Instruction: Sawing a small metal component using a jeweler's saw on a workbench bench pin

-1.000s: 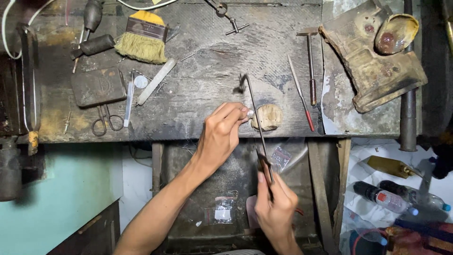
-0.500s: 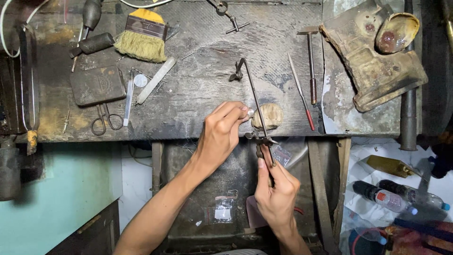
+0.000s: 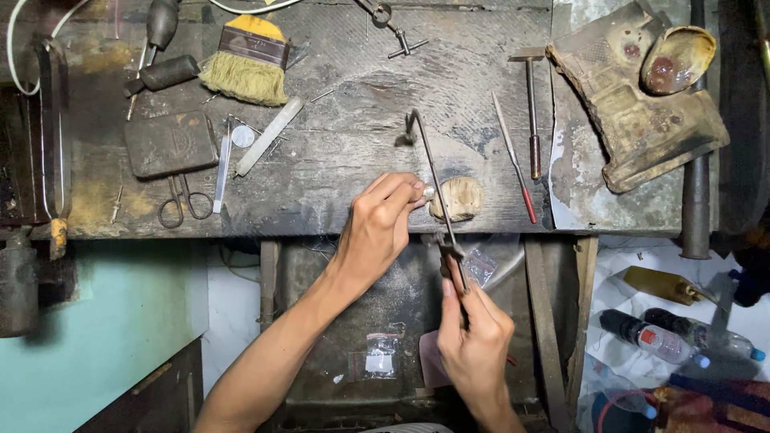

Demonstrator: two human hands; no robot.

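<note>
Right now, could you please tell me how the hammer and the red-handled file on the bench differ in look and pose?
The hammer has a cross head at its far end; the file tapers to a bare point. The hammer lies almost straight away from the person; the file slants, its red handle nearer the bench edge. The hammer's grip is dark brown, the file's red. Both are slim, lie flat side by side, and neither hand touches them.

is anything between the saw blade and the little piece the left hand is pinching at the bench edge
Nothing visible does. The left hand pinches a small shiny piece against the wooden peg, and the saw frame held by the right hand runs right beside it. Whether blade and piece touch is too small to tell.
</note>
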